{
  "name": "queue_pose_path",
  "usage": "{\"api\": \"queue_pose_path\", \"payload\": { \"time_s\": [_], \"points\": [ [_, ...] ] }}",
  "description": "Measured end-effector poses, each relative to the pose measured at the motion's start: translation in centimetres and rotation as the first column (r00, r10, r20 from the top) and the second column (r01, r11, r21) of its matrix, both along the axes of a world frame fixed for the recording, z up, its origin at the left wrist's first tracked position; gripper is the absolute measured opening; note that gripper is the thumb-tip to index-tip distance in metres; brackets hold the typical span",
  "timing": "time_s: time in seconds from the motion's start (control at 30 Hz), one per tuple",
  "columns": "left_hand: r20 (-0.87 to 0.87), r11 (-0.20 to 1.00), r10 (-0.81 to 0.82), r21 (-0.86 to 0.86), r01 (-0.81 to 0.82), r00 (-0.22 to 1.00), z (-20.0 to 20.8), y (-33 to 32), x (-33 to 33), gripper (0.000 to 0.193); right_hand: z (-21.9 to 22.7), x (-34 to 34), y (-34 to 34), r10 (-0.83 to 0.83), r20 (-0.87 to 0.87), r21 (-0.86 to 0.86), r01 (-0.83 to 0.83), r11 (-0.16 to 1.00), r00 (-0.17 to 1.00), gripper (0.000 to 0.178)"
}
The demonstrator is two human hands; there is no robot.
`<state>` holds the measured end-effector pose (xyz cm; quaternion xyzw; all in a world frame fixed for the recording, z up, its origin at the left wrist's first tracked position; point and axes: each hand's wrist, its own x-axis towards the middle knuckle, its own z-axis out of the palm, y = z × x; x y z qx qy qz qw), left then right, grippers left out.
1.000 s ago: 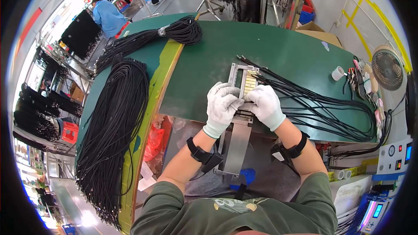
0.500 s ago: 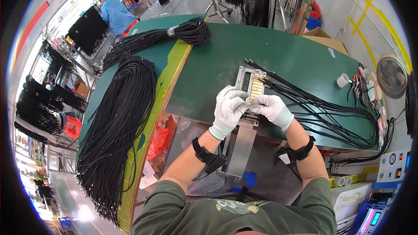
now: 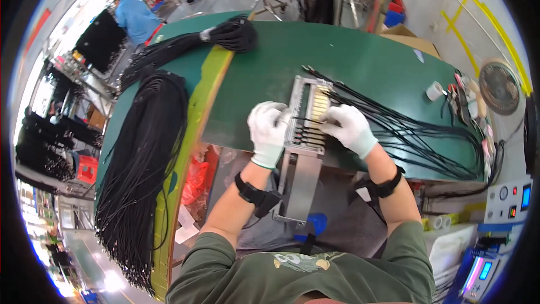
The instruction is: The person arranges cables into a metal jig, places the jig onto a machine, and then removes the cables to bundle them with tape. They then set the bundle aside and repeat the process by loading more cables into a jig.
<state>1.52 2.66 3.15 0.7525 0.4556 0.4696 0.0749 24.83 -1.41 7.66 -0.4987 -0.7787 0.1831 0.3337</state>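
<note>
Leaning over a metal fixture (image 3: 296,94), white gloves on. Fixture sits on the green worktop (image 3: 270,62), lengthwise toward me, its flat metal plate (image 3: 304,188) sticking out past the near edge. My left grip (image 3: 267,130) is at the fixture's left rail, fingers curled in toward the thumb; can't tell if they pinch anything. My right grip (image 3: 351,129) is on the right side, thumb and fingers bent in near a thin black cable (image 3: 306,119); can't tell whether the tips press on it. That cable lies crosswise over the fixture, between my two grips. Pale yellow strips (image 3: 321,101) in the far half, short dark pieces (image 3: 309,135) side by side in the near half. Loose black cables (image 3: 388,114) run off right and loop across the worktop. Big cable bundle (image 3: 143,163) at left, tied bundle (image 3: 230,35) beyond it. White roll (image 3: 434,91) and fan (image 3: 499,87) far right.
</note>
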Motion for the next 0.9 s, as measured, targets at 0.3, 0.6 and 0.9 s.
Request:
{"api": "queue_pose_path", "payload": {
  "time_s": [0.3,0.6,0.9],
  "points": [
    [0.038,0.995,0.045,-0.089,-0.042,0.998,-2.1,1.0,0.2,0.019,-2.0,2.1,1.2,-0.11,0.284,0.032,0.105,0.994,0.952,0.019],
    [-0.022,0.994,-0.019,-0.106,0.016,1.0,-2.3,0.6,0.0,0.021,-1.6,1.7,0.6,-0.159,0.334,0.002,0.168,0.986,0.929,0.021],
    [-0.128,0.983,-0.185,-0.02,0.184,0.974,-0.1,-0.1,2.1,0.026,-1.3,0.8,0.4,-0.178,0.336,-0.09,0.22,0.971,0.925,0.021]
  ]
}}
